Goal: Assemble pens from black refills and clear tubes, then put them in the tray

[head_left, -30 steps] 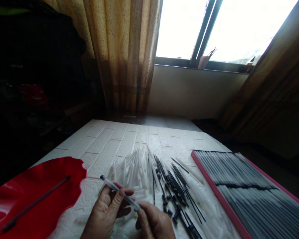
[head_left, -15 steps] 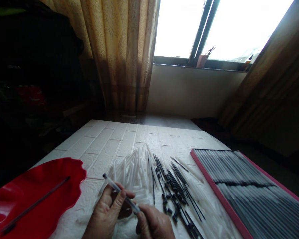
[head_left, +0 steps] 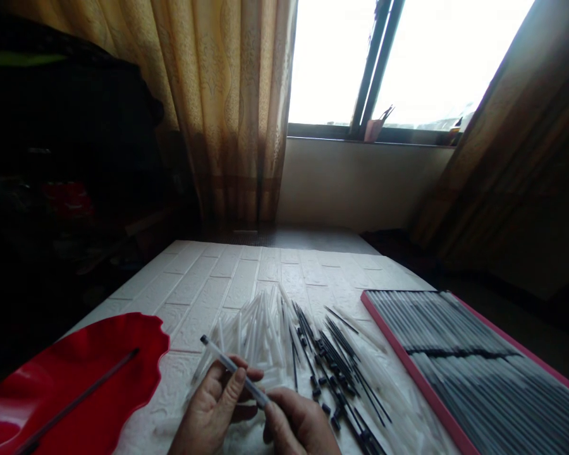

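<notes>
A clear pen with a black end plug slants between my two hands over the near part of the table. My left hand is closed around its middle, thumb on top. At the lower end of the pen, my right hand pinches with thumb and fingers, hiding the tip. Just beyond lies a heap of clear white pen barrels. To its right are several dark ink refills with small black plugs scattered among them.
A red wavy-edged dish at the left holds one pen. On the right stands a pink-edged box packed with rows of pens. More clear pieces lie beside it on the white brick-patterned table.
The whole view has tilted up slightly, so things sit a little lower in it. Both hands keep their hold on the pen with hardly any movement.
</notes>
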